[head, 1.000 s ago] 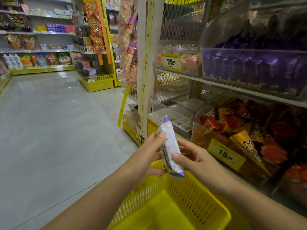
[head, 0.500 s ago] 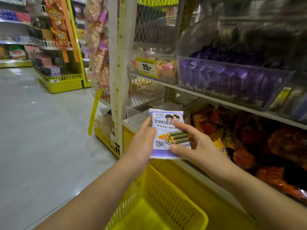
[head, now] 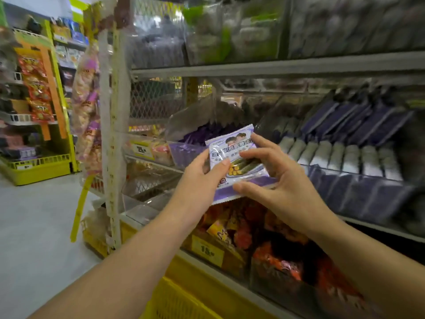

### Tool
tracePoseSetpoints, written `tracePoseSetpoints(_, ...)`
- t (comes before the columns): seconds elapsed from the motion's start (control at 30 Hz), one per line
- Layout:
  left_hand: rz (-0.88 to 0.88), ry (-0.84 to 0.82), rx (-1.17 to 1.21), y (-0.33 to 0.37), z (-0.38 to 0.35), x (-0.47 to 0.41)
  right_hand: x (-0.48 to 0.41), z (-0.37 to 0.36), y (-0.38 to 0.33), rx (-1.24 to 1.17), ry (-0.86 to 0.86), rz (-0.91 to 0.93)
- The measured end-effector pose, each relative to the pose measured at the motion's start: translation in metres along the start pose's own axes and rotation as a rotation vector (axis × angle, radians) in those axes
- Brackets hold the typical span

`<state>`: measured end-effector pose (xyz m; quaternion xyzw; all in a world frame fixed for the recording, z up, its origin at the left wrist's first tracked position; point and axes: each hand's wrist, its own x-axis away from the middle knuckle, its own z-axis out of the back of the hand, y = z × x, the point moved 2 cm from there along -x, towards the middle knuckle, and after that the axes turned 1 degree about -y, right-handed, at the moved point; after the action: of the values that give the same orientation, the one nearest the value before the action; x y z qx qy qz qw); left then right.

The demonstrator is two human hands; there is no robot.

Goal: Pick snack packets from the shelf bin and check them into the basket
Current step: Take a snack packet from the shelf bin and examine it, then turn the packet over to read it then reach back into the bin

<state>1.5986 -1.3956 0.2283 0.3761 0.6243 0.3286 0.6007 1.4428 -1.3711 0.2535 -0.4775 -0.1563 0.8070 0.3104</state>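
Note:
A purple and white snack packet (head: 232,155) is held up in front of the middle shelf, its printed face toward me. My left hand (head: 202,180) pinches its left edge with thumb and fingers. My right hand (head: 276,178) grips its right side, fingers over the front and thumb at the bottom edge. Just behind the packet stands the clear shelf bin (head: 190,148) of purple packets. The yellow basket (head: 174,300) shows only as a rim at the bottom, below my left forearm.
A second clear bin (head: 358,176) of purple and white packets fills the shelf to the right. Below it, a bin of orange and red snack bags (head: 271,247) carries a yellow price tag. A white shelf post (head: 112,143) stands left, with open aisle floor (head: 36,226) beyond.
Both hands have raised the packet from basket height up to the purple-packet bin. It turned from edge-on to face me. My view tilted up, so most of the basket dropped out of frame.

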Motion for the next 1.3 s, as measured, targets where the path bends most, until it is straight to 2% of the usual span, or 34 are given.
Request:
tracePoseSetpoints(0.17, -0.030, 0.003, -0.191, 0.025, -0.030, -0.028, -0.020, 0.067, -0.013, 0.071, 0.109, 0.039)
tracePoseSetpoints(0.23, -0.088, -0.017, -0.389, 0.028, -0.034, -0.038, -0.033, 0.094, -0.012, 0.106, 0.126, -0.024)
tracePoseSetpoints(0.33, -0.199, -0.025, -0.695, 0.026, -0.035, -0.046, -0.053, 0.118, -0.007, 0.027, 0.096, -0.174)
tracePoseSetpoints(0.4, -0.177, -0.072, -0.766, 0.021, -0.036, -0.051, -0.069, 0.128, -0.007, -0.029, 0.106, -0.228)
tracePoseSetpoints(0.5, -0.097, -0.132, -0.763, 0.012, -0.037, -0.055, -0.088, 0.142, -0.011, -0.046, 0.117, -0.250)
tracePoseSetpoints(0.63, -0.121, -0.128, -0.773, 0.003, -0.037, -0.057, -0.099, 0.151, -0.007, -0.004, 0.071, -0.267)
tracePoseSetpoints(0.87, -0.164, -0.120, -0.809, 0.002, -0.035, -0.059, -0.118, 0.113, 0.025, 0.308, -0.057, -0.231)
tracePoseSetpoints(1.07, -0.209, -0.148, -0.809, 0.000, -0.031, -0.057, -0.128, 0.081, 0.054, 0.714, -0.194, -0.185)
tracePoseSetpoints(1.17, -0.233, -0.151, -0.835, -0.004, -0.030, -0.056, -0.118, 0.069, 0.065, 0.749, -0.242, -0.190)
tracePoseSetpoints(1.3, -0.295, -0.162, -0.877, -0.007, -0.031, -0.053, -0.103, 0.078, 0.064, 0.677, -0.288, -0.213)
